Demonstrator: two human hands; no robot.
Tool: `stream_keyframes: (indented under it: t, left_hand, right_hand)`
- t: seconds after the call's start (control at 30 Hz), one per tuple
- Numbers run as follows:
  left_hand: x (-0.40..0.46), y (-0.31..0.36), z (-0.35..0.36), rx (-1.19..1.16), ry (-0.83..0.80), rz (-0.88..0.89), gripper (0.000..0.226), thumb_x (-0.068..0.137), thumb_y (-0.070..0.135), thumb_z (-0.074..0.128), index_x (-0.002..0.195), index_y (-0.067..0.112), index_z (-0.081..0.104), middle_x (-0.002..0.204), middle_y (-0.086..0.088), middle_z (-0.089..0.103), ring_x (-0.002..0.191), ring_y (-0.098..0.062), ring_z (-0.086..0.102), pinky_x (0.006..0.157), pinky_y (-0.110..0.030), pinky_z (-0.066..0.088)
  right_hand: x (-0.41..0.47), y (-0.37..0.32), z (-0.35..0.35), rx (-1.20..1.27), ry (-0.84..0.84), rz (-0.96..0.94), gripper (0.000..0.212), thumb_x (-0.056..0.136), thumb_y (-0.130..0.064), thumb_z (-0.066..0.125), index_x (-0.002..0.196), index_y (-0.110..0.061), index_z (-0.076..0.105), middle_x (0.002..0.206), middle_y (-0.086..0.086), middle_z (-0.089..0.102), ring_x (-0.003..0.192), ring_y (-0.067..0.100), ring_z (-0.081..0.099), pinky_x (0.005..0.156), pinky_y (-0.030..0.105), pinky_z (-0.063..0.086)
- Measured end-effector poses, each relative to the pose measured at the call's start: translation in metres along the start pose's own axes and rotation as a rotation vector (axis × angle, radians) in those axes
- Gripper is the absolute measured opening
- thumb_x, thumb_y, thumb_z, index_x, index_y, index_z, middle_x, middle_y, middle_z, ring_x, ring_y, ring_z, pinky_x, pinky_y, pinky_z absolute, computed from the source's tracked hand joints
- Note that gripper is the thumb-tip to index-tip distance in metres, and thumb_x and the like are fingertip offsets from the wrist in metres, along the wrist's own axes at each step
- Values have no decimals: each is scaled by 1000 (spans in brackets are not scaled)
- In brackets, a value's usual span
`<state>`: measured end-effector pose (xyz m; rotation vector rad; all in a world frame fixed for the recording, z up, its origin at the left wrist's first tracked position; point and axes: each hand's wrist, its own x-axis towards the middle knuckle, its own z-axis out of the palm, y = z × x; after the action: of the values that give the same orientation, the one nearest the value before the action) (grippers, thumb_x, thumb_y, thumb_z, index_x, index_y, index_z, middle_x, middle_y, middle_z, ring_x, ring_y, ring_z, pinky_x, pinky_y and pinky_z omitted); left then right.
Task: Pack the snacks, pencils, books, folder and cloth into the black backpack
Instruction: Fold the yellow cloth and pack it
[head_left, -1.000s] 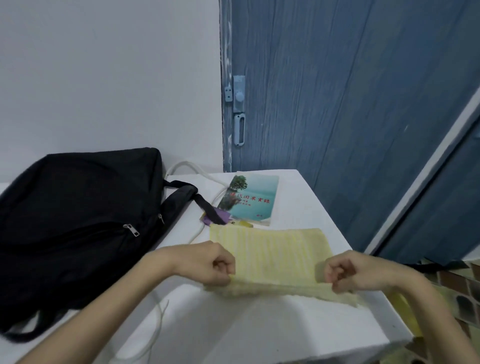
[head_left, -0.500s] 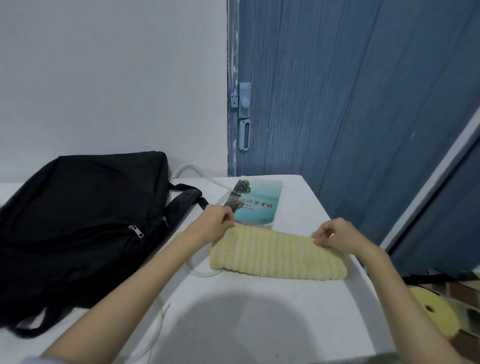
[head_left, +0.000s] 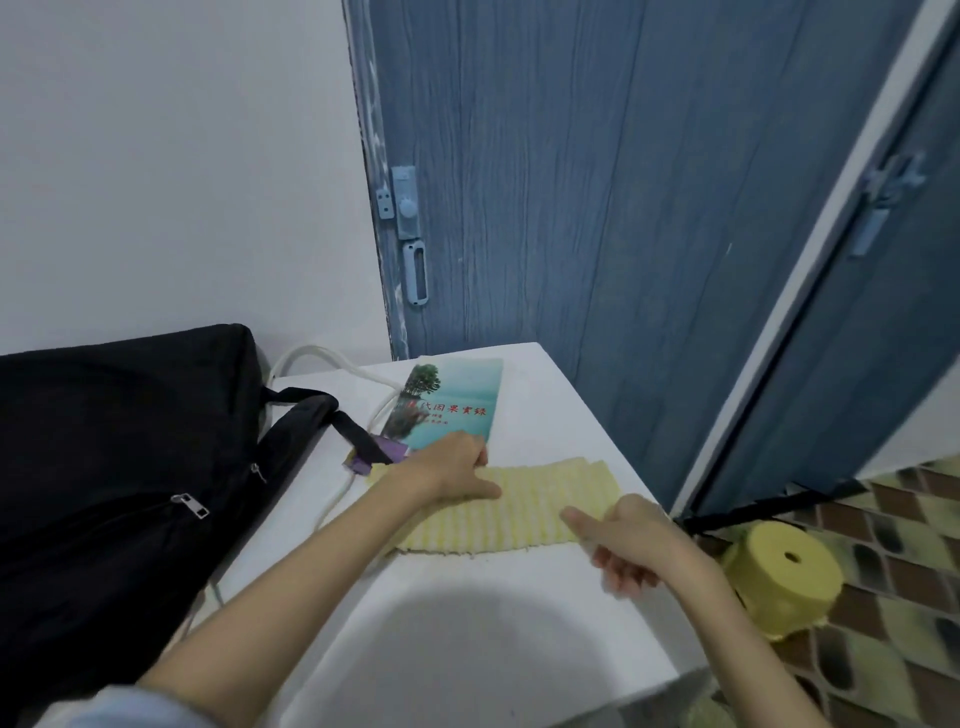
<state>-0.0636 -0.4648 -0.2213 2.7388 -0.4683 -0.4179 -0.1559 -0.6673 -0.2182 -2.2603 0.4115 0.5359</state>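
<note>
A folded yellow striped cloth lies flat on the white table, near its right edge. My left hand presses on the cloth's left part with straight fingers. My right hand is at the cloth's near right corner; its thumb lies on the cloth and its blurred fingers hang loosely beside it. A teal book lies just behind the cloth. The black backpack lies on the left with its zippers closed. A purple item peeks out under a backpack strap.
A white hose runs from the wall under the strap. A blue door stands behind the table. A yellow tub sits upside down on the tiled floor, right of the table's edge.
The cloth went from being held up in both hands to lying folded on the table. Both hands let go of its far edge; the left now presses flat, the right moved to the near corner.
</note>
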Motion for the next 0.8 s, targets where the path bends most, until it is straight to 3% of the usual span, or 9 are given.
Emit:
stream_keyframes:
  t: [0.13, 0.2, 0.27, 0.4, 0.47, 0.53, 0.63, 0.7, 0.8]
  left_hand:
    - [4, 6, 0, -6, -78, -62, 48, 77, 41, 72, 110, 11, 53, 110, -4, 54, 96, -19, 51, 77, -28, 38]
    - [4, 10, -3, -29, -138, -111, 55, 78, 40, 72, 117, 8, 52, 116, -4, 56, 107, -22, 53, 73, -25, 37]
    - [3, 13, -8, -80, -161, -146, 48, 77, 41, 72, 109, 9, 55, 105, -3, 59, 100, -23, 57, 60, -23, 37]
    - [7, 4, -3, -686, -202, -143, 28, 80, 28, 72, 92, 4, 65, 82, -3, 64, 69, -14, 62, 67, -24, 50]
    - [4, 2, 1, -943, -179, -92, 9, 83, 11, 67, 88, 4, 64, 82, -6, 64, 63, -10, 63, 66, -22, 52]
    - [-1, 2, 3, -1091, -119, -40, 5, 84, 4, 64, 89, 5, 63, 84, -8, 65, 66, -11, 64, 68, -22, 53]
    - [-8, 2, 0, -1192, -3, 38, 13, 85, 13, 65, 95, 5, 66, 92, -9, 69, 78, -16, 65, 78, -28, 53]
    - [-11, 2, -5, -1154, 107, 91, 25, 83, 21, 69, 104, 7, 67, 122, -7, 60, 104, -16, 59, 96, -35, 46]
    - [-15, 2, -20, -999, 232, 208, 15, 80, 18, 72, 93, 14, 68, 142, 18, 36, 124, 1, 43, 104, -20, 37]
  right_hand:
    - [24, 3, 11, 109, 206, -43, 52, 78, -51, 65, 75, 1, 65, 56, 11, 67, 35, 19, 57, 38, 21, 37]
    - [28, -3, 15, 234, 197, -56, 39, 76, -41, 71, 72, -5, 57, 59, 12, 65, 38, 23, 59, 35, 20, 37]
    - [31, -8, 17, 352, 177, -70, 33, 78, -30, 72, 79, -11, 45, 64, 11, 63, 37, 22, 57, 34, 21, 39]
    - [34, -19, 19, 654, 136, -131, 28, 83, -13, 67, 95, -10, 42, 77, 11, 59, 46, 20, 58, 43, 31, 53]
    - [31, -24, 23, 880, 133, -164, 33, 83, -4, 67, 101, -10, 40, 86, 15, 60, 55, 21, 61, 44, 34, 54]
    - [29, -25, 25, 1009, 188, -240, 45, 82, 4, 65, 111, -14, 36, 89, 16, 62, 61, 22, 60, 40, 27, 50]
    - [29, -26, 21, 887, 270, -393, 52, 84, -4, 67, 125, -25, 43, 85, 12, 64, 67, 19, 61, 54, 27, 53]
    - [26, -31, 14, 736, 248, -439, 45, 82, -17, 71, 123, -21, 53, 84, 8, 62, 70, 16, 60, 64, 28, 54]
    - [18, -40, -3, 578, 95, -488, 37, 71, -20, 81, 104, -15, 67, 86, 2, 68, 69, 9, 61, 59, 20, 50]
